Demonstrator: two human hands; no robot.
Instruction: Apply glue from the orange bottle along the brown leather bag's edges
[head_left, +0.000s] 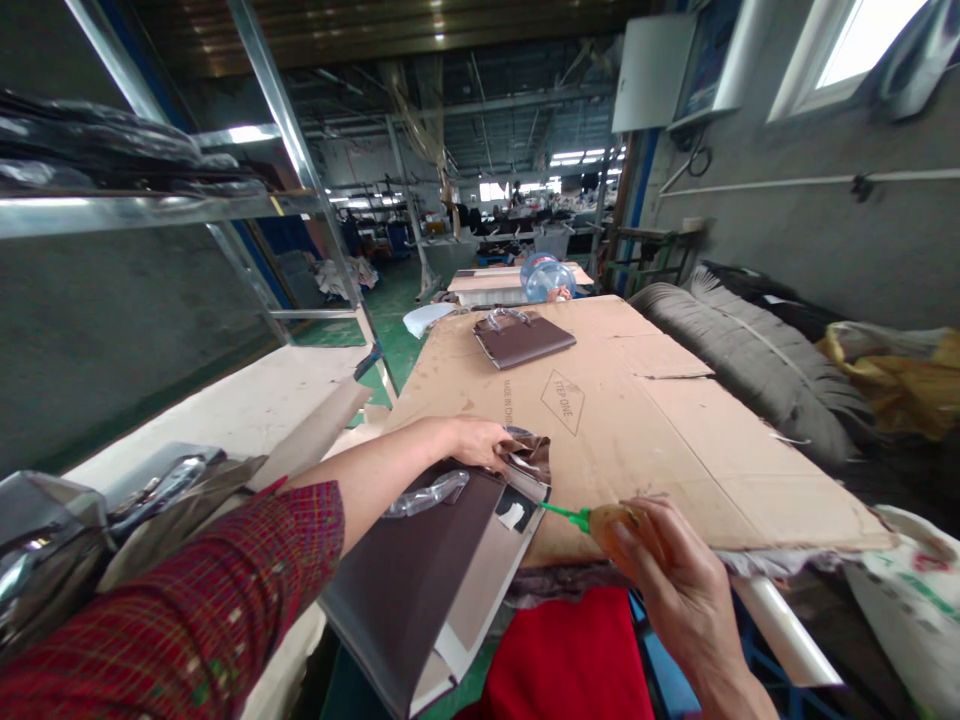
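- Cardboard (pixel 660 450) spreads across the centre and right of the frame.
- The brown bag (pixel 409 575) I work on lies tilted at lower centre.
- Another brown bag (pixel 529 342) lies flat on the cardboard, above centre.
- My right hand (pixel 675 560), lower right, is wrapped round a bottle (pixel 609 527).
- My left hand (pixel 478 443), at centre, grasps the bag's crumpled lining (pixel 534 457).
- The bottle's green nozzle (pixel 564 512) points left, at the bag's edge.

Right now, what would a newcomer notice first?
Probably the amber squeeze bottle with a green nozzle in the right hand, its tip close to a flat, dark brown bag. The left hand grips the brown, crumpled flap at that bag's far end. Beyond, a second dark brown bag lies on the tan cardboard sheet, with a translucent blue plastic jug behind it.
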